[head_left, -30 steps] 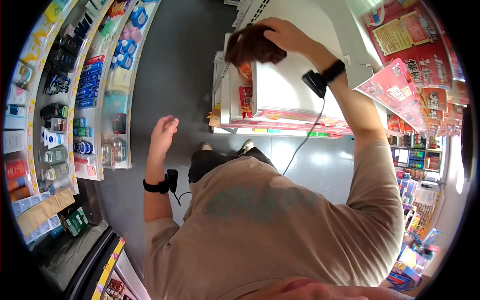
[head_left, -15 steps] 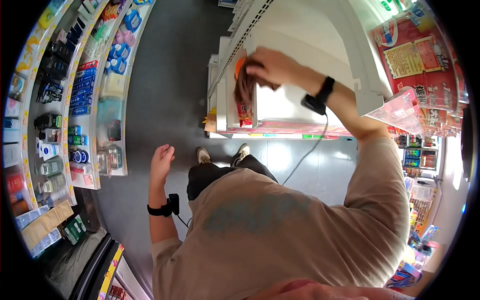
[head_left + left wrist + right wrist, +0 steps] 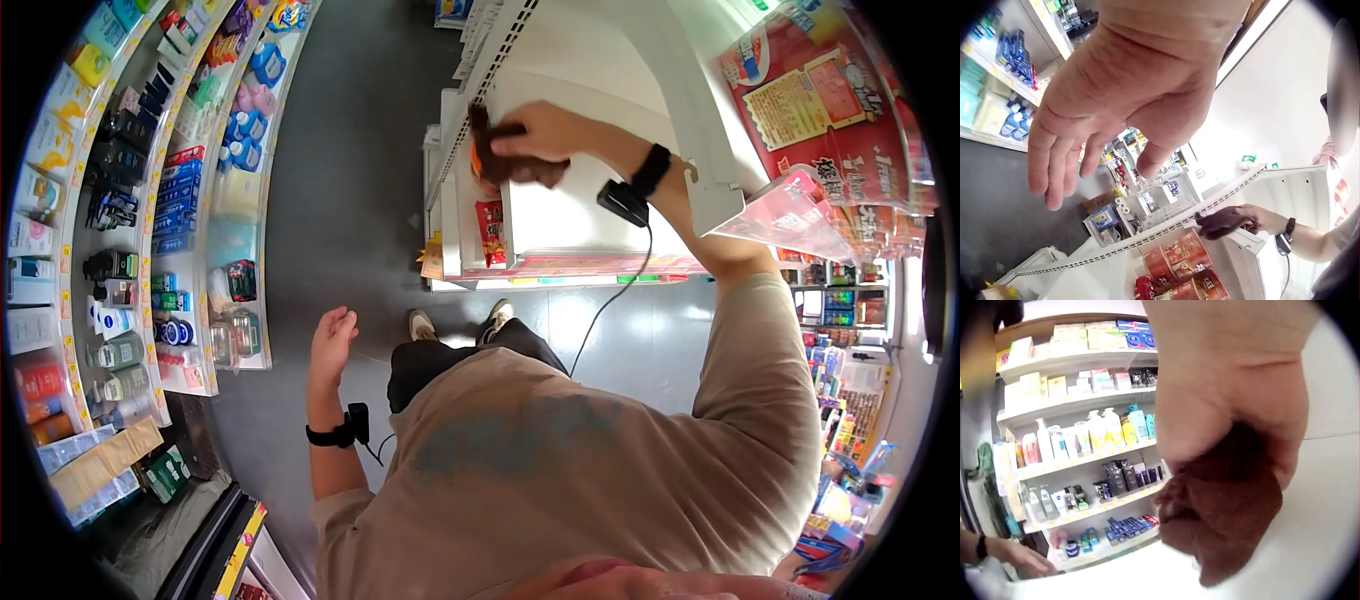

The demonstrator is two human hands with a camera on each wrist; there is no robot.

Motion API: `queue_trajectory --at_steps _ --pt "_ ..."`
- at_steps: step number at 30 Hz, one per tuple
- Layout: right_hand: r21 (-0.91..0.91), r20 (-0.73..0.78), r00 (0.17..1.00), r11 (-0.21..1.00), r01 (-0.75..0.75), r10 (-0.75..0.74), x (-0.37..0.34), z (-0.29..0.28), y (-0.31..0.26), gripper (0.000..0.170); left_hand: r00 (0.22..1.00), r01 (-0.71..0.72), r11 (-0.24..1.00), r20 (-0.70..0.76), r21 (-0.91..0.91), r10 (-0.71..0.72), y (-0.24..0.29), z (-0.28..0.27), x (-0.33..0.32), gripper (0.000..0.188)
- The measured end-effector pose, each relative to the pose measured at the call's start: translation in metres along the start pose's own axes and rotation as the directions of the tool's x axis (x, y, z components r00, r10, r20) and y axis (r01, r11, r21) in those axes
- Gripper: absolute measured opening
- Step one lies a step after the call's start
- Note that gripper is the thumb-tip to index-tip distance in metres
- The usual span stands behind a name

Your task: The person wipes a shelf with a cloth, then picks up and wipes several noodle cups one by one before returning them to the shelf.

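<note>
My right hand (image 3: 548,132) grips a crumpled brown cloth (image 3: 535,172) at the left end of a white shelf (image 3: 590,215). In the right wrist view the cloth (image 3: 1229,519) bunches out below the palm, and most fingers are hidden behind the hand and cloth. The cloth's far end hangs over the shelf's side edge, overlapping orange and red packages in the head view. My left hand (image 3: 333,345) hangs over the floor, away from the shelves. Seen from its wrist, the left hand (image 3: 1129,94) has loosely bent fingers and holds nothing.
A perforated upright (image 3: 505,60) runs along the shelf's back. Below sit red snack tubs (image 3: 1188,250) and a red packet (image 3: 490,230). A shelf bracket (image 3: 715,205) and large red bags (image 3: 820,110) are near my right arm. Toiletry shelves (image 3: 190,350) line the left.
My right hand and the cloth have come from the shelf's back toward the body, then stayed around the shelf's left end. The left hand hangs a little lower in the head view.
</note>
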State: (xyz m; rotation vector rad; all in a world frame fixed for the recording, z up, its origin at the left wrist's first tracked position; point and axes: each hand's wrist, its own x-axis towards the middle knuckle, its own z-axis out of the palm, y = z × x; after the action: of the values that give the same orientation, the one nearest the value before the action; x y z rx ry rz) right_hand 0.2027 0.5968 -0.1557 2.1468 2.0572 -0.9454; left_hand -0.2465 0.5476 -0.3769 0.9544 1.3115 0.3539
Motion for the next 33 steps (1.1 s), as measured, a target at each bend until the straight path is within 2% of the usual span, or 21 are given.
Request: queue_trajectory --at_steps 2,4,6,8,9,10,12,13,16,18,20,22,23,26,28,30,33 --pt "-0.177 0.041 0.996 0.981 0.079 -0.073 -0.025 -0.002 -0.012 0.043 1.0 0.004 1.0 -0.017 -0.019 -0.004 -0.002 -0.003 0.001 0.054" --pt "0.138 -0.116 0.976 0.97 0.201 -0.186 -0.026 -0.003 0.019 0.046 1.0 -0.003 0.999 -0.014 -0.037 0.002 -0.006 -0.009 0.005 0.055" --pt "0.521 -0.229 0.971 0.851 0.069 0.061 -0.02 -0.019 0.049 0.046 1.0 -0.002 0.999 -0.022 -0.037 0.001 -0.007 -0.016 0.003 0.055" --pt "0.517 -0.377 0.869 0.851 -0.09 0.321 -0.015 -0.035 0.076 0.048 0.999 0.001 1.0 -0.037 -0.017 -0.001 -0.004 -0.022 0.0 0.056" --pt "0.342 -0.391 0.807 0.884 -0.32 0.443 -0.002 -0.039 0.104 0.053 0.998 -0.009 1.0 -0.056 -0.013 0.008 -0.008 -0.026 0.001 0.053" --pt "0.174 -0.441 0.777 0.893 -0.416 0.448 0.011 -0.03 0.122 0.053 0.997 -0.023 1.0 -0.072 -0.009 0.022 -0.014 -0.029 0.004 0.05" --pt "-0.153 -0.541 0.718 0.789 -0.595 0.437 0.027 -0.009 0.149 0.053 0.996 -0.038 0.999 -0.076 -0.014 0.037 -0.019 -0.034 0.007 0.047" --pt "-0.079 -0.591 0.699 0.834 -0.546 0.402 0.029 0.001 0.141 0.051 0.997 -0.037 0.999 -0.067 -0.026 0.035 -0.02 -0.035 0.007 0.046" --pt "-0.147 -0.692 0.696 0.908 -0.392 0.189 0.058 0.01 0.111 0.045 0.997 -0.039 0.998 -0.063 -0.041 0.036 -0.015 -0.031 0.004 0.045" --pt "-0.025 -0.531 0.812 0.953 -0.302 0.243 0.065 0.0 0.053 0.043 0.998 -0.031 0.999 -0.056 -0.025 0.029 -0.012 -0.03 0.004 0.045" --pt "-0.052 -0.551 0.827 0.985 -0.167 0.111 0.087 0.008 0.025 0.043 0.999 -0.017 1.0 -0.051 -0.019 0.016 -0.016 -0.026 0.008 0.045" --pt "-0.117 -0.322 0.938 0.989 0.092 -0.126 0.099 0.02 0.013 0.043 0.999 -0.02 1.0 -0.027 -0.018 0.02 -0.009 -0.019 0.005 0.045" --pt "-0.178 -0.409 0.891 0.975 0.133 -0.197 0.096 0.03 0.012 0.045 1.0 -0.02 1.0 -0.017 -0.017 0.02 -0.006 -0.019 0.002 0.046" --pt "-0.081 -0.547 0.829 0.993 0.085 -0.115 0.044 0.008 0.001 0.044 0.999 -0.013 0.998 -0.045 -0.063 0.01 0.005 -0.029 -0.01 0.052" --pt "0.059 -0.54 0.836 0.995 -0.084 0.103 0.017 -0.01 0.023 0.044 0.995 -0.015 0.999 -0.098 -0.053 0.01 -0.001 -0.041 -0.014 0.051" --pt "0.196 -0.572 0.738 0.934 -0.299 0.357 0.011 -0.021 0.057 0.047 0.992 0.014 0.999 -0.127 -0.048 -0.02 -0.014 -0.057 -0.012 0.049" --pt "-0.053 -0.622 0.692 0.862 -0.505 0.367 0.037 -0.007 0.098 0.051 0.988 0.06 0.996 -0.138 -0.064 -0.068 -0.037 -0.073 -0.005 0.048"
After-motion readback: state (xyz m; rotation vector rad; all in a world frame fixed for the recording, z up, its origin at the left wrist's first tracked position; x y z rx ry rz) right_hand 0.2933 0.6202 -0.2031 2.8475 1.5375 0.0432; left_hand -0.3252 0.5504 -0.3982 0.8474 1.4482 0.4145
